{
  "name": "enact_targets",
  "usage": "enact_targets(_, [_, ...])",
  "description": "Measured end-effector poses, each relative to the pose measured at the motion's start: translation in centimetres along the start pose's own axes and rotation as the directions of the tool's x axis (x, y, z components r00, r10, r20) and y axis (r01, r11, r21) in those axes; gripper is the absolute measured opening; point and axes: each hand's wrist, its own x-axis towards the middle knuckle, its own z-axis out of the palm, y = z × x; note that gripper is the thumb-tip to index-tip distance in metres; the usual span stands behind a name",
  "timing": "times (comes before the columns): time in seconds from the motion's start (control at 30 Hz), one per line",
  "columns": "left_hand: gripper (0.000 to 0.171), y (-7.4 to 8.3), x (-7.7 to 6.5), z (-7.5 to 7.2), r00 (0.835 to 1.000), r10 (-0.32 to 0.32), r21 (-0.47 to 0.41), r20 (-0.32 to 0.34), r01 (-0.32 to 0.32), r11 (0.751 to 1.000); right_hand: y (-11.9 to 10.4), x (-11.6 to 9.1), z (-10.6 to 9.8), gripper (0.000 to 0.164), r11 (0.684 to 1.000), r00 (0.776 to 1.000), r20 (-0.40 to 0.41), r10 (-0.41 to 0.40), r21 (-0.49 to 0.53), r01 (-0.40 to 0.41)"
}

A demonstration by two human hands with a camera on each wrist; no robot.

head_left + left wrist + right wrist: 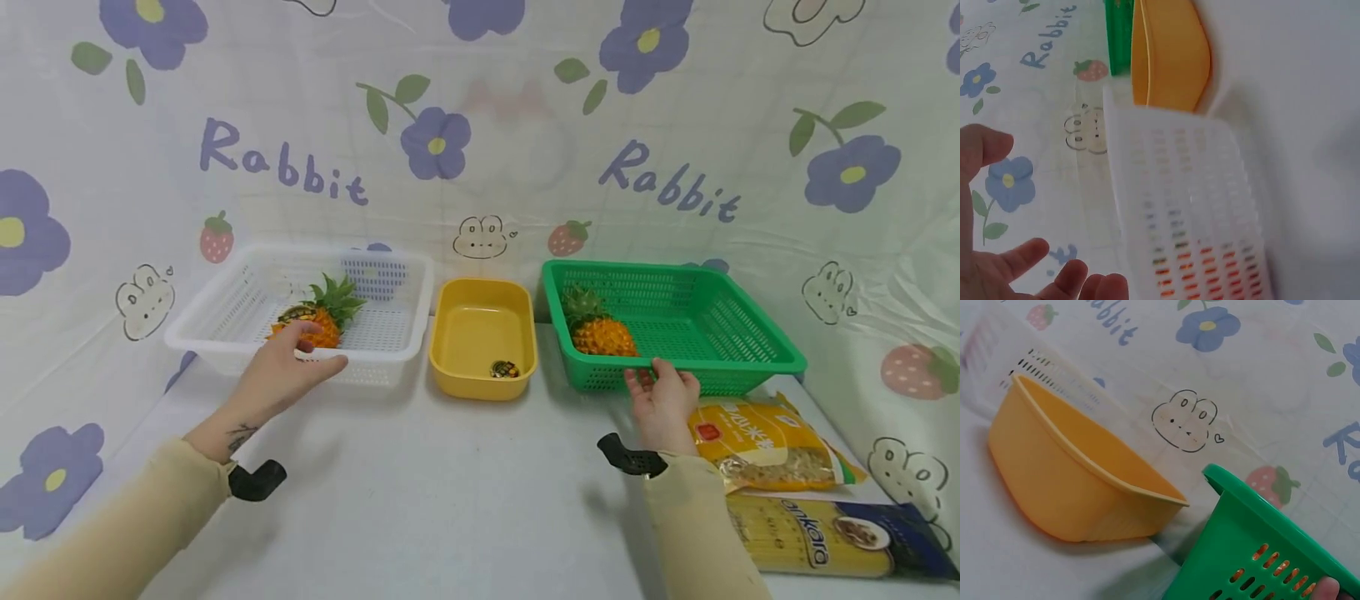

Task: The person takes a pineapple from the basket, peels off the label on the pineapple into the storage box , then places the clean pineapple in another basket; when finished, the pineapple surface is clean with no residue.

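My left hand (285, 362) hovers at the front rim of the white basket (378, 367), thumb and fingers parted with nothing between them. Inside that basket lies a pineapple (324, 332) with a green crown, partly hidden by the hand, and a small dark, gold-patterned thing (296, 312). At the front of the green basket (720, 364), fingertips of my right hand (663, 400) touch the rim and wall. Another pineapple (603, 336) lies on its side in the green basket's left end. A fingertip (1325, 589) shows against the green wall in the right wrist view.
Between the baskets stands a yellow basin (483, 387) with a small dark, gold-patterned thing (504, 368) in it. On the right lie a yellow food bag (772, 446) and an Ankara pasta pack (813, 537). A printed cloth (510, 183) hangs behind.
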Motion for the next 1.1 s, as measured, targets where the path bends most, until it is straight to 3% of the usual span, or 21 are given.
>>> enact_targets(0.07, [0.078,0.0,0.9,-0.9,0.999,0.037,0.133,-0.008,-0.035,0.991,-0.1,0.1,-0.1,0.029,1.000,1.000,0.003,0.005,0.001,-0.005])
enact_targets(0.17, [0.084,-0.2,2.3,-2.0,0.999,0.052,0.265,-0.002,-0.050,0.963,-0.3,0.2,-0.3,0.030,1.000,1.000,0.009,0.013,-0.002,-0.013])
enact_targets(0.37, [0.104,-0.5,5.2,-4.1,0.998,0.041,0.470,0.037,-0.053,0.881,-0.4,0.4,-0.4,0.029,1.000,1.000,0.016,0.017,-0.016,-0.017])
enact_targets(0.5, [0.106,-0.6,7.1,-5.2,0.991,0.050,0.536,0.124,-0.109,0.837,-0.5,0.4,-0.4,0.029,1.000,1.000,0.019,0.020,-0.019,-0.019])
enact_targets(0.6, [0.099,-0.8,8.4,-5.7,0.972,0.078,0.562,0.220,-0.192,0.804,-0.5,0.4,-0.4,0.029,1.000,1.000,0.022,0.018,-0.020,-0.018])
enact_targets(0.73, [0.090,-1.0,9.9,-5.9,0.943,0.071,0.550,0.326,-0.250,0.797,-0.5,0.4,-0.4,0.028,1.000,1.000,0.016,0.015,-0.023,-0.014])
enact_targets(1.0, [0.086,-1.0,11.3,-6.0,0.906,-0.059,0.592,0.419,-0.223,0.775,-0.3,0.4,-0.4,0.027,0.999,0.999,0.021,0.031,-0.032,-0.031])
enact_targets(1.1, [0.085,-0.4,11.5,-6.0,0.899,-0.091,0.591,0.429,-0.203,0.781,-0.4,0.3,-0.3,0.028,0.999,1.000,0.020,0.022,-0.026,-0.022])
